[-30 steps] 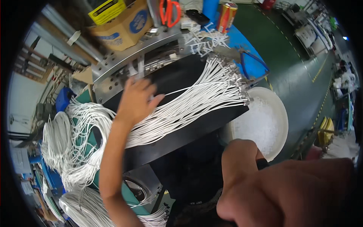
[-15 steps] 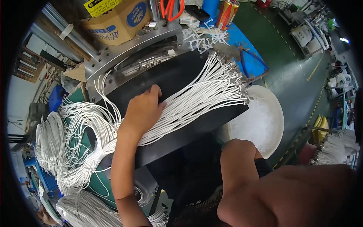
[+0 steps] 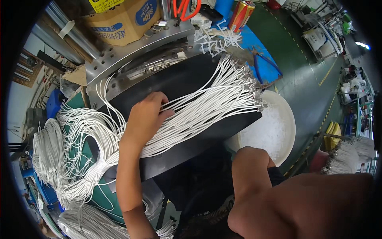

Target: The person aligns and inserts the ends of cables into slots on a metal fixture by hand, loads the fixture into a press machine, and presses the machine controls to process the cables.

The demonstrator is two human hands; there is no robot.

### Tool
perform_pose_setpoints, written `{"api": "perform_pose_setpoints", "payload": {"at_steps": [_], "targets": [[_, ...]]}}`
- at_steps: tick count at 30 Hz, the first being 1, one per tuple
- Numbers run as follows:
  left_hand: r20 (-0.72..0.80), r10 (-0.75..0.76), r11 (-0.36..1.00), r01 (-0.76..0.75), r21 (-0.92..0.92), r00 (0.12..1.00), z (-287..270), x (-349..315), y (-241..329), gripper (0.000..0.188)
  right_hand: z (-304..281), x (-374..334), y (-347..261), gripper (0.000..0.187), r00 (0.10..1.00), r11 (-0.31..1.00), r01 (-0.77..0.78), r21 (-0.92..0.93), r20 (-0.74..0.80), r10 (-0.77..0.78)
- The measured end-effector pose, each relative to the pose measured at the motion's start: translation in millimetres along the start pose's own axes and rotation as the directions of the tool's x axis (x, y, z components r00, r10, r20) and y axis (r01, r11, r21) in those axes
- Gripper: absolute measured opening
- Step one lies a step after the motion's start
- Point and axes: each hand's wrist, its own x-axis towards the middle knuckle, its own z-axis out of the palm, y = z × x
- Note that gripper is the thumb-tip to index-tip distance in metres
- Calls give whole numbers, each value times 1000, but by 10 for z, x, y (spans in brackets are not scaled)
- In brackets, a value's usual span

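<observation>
Since a second ago the left hand (image 3: 144,119) has come back from the far edge of the black board (image 3: 189,75) onto the white cables (image 3: 199,109), and a few of their tails now arch past the board's far left corner. From where I stand, the fingers are curled, thumb just below the forefinger with a narrow gap, and one or two strands run out of it; how firmly they are held I cannot tell. The cables lie lengthwise on the board, under these fingers and away to their right, their long axis slanting from the left end up to the right edge, where the metal connectors (image 3: 254,93) gather in a fringe. The left hand is plainly nearer: the right forearm (image 3: 250,171) is bent off the near edge, and no fingers of the right hand show, so I cannot tell what they hold.

Counting: one board, one tub (image 3: 292,127) by the near right corner, one pair of pliers (image 3: 256,65), one drink can (image 3: 241,16), one cardboard box (image 3: 119,26) beyond the far edge. The cables (a few dozen, at a guess) overlap too much to count, as do the white plastic pieces (image 3: 218,42) past the far right corner.
</observation>
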Motion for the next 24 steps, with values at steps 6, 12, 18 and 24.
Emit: {"api": "perform_pose_setpoints", "payload": {"at_steps": [6,12,18,24], "targets": [[-76,129,984,-118,137,989,107,-189,-100,14,-427,40,-343,14,998,999,-39,33,54,37],[-19,-127,938,114,-327,992,-77,-60,-168,16,-286,37,640,22,880,888,-384,253,-193,435],[430,-61,608,375,-700,901,-523,-153,-260,19,-284,452,1126,31,414,683,-423,596,-543,730],[446,15,309,420,-853,895,-263,-145,-194,38,306,27,1285,40,542,370,-727,579,152,827]]}}
